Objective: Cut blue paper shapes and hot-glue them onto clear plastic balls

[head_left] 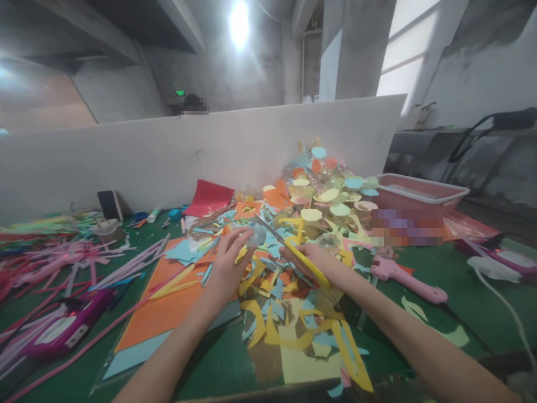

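Observation:
My left hand (230,253) is closed, its fingertips pinching a small clear, bluish ball (257,236). Yellow-handled scissors (308,263) are gripped in my right hand (312,258), their blades pointing up and to the left toward the ball. Beneath both hands spreads a heap of paper scraps (279,288) in yellow, blue and orange. Behind them rises a pile of clear balls with round paper discs (329,195) on them. Orange paper sheets (157,316) lie under and left of my left forearm.
A pink hot glue gun (409,281) lies right of my right hand. Farther back sits a pink plastic basket (422,191). Purple devices (69,330) rest at both sides. Colourful strips (62,257) crowd the left. A pale partition (168,157) borders the green table (218,366).

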Tool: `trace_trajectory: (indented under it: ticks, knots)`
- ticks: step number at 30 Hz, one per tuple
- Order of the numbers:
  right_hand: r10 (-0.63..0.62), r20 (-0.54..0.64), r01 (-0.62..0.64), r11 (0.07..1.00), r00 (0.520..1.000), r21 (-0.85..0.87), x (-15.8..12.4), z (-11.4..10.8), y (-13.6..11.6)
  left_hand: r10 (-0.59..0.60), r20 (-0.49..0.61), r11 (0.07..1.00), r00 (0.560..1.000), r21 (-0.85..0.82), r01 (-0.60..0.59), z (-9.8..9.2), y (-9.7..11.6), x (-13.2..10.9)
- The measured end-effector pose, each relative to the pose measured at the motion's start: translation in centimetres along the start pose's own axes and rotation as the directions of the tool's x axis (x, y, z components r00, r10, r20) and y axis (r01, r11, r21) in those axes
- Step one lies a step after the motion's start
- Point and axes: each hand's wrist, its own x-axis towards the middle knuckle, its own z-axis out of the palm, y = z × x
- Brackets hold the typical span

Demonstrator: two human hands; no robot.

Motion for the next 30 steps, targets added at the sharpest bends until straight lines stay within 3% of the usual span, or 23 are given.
trace_trajectory:
  ticks: [5,10,18,30]
  knots:
    - [-0.056,-0.122,0.062,0.997,0.991,0.042,-0.6,-0.7,-0.5,0.02,0.009,1.0,1.0,0.019,-0.02,-0.1,0.4,0.1]
    - [-0.134,-0.002,0.134,0.991,0.991,0.024,-1.4,-1.0,-0.6,-0.028,0.031,1.0,0.999,0.001,0.028,0.0,0.3,-0.1]
    - [-0.069,0.132,0.072,0.997,0.989,-0.019,-1.1,-0.4,-0.8,-0.023,0.037,0.999,0.999,0.03,0.021,-0.1,0.5,-0.2]
    - [-0.067,0.115,0.071,0.997,0.991,-0.029,-0.8,-0.3,-0.6,0.051,0.02,0.996,0.998,0.07,-0.052,0.0,0.3,-0.1]
